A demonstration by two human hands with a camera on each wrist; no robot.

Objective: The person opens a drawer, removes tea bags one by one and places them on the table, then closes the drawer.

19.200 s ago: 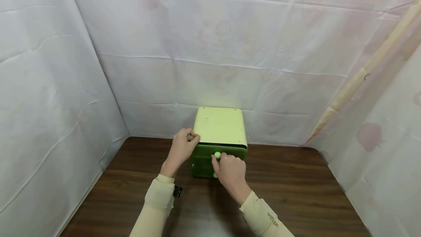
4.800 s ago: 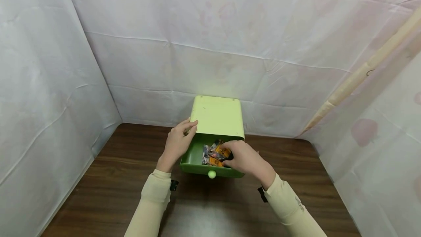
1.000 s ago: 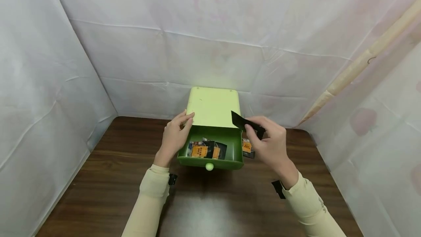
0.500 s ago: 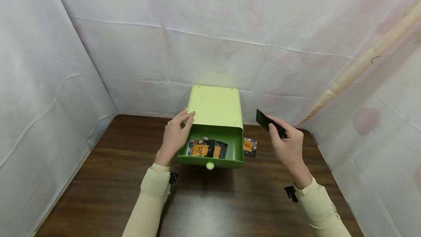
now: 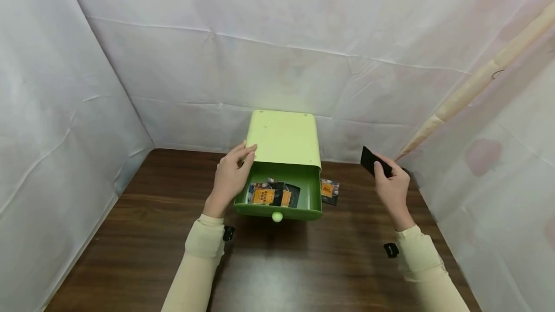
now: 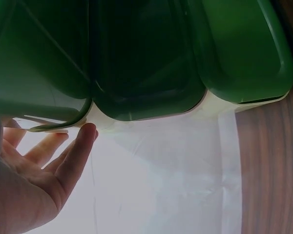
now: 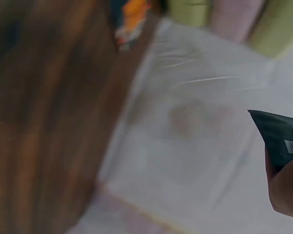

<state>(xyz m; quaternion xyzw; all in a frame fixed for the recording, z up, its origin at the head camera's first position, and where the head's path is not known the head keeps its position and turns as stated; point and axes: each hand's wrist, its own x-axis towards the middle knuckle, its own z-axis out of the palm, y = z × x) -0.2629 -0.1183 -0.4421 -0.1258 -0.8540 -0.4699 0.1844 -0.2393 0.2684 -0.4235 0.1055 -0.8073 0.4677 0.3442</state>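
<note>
My right hand (image 5: 392, 189) pinches a small black packet (image 5: 375, 162), raised to the right of the small cabinet. In the right wrist view, the packet (image 7: 284, 139) shows a barcode. The cabinet (image 5: 284, 136) has a pale yellow-green shell, and its green top drawer (image 5: 277, 213) is pulled out by a round knob (image 5: 277, 216). Several black-and-orange packets (image 5: 265, 195) lie in the drawer. At the shell's front left corner, my left hand (image 5: 230, 177) touches the edge. From the left wrist view, the left hand's fingers (image 6: 75, 158) are extended beside the drawer.
Another black-and-orange packet (image 5: 329, 191) lies on the dark wooden table (image 5: 173, 235), right of the cabinet. Two lower drawers (image 6: 151, 63) are pushed in. White sheets (image 5: 277, 61) hang behind and on both sides, and a wrapped pole (image 5: 459, 95) slants at the right.
The top drawer has been pulled out since the earliest frame. Over the last second my right hand has carried the black packet rightward, away from the drawer. The left hand stays at the corner.
</note>
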